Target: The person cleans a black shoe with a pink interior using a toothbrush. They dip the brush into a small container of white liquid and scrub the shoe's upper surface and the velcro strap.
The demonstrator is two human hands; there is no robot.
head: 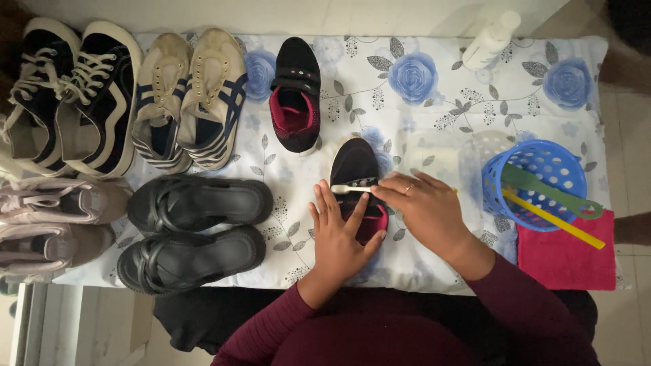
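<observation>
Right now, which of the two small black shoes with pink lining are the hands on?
The nearer small black shoe, under both hands, left hand and right hand; its twin lies untouched farther up the cloth.

Black sandals [196,230], blue basket [536,183] (red cloth [566,261] adjacent)

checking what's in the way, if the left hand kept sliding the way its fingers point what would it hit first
Probably the toothbrush lying across the small black shoe just past the left hand; the fingertips nearly reach it, though height is unclear.
</observation>
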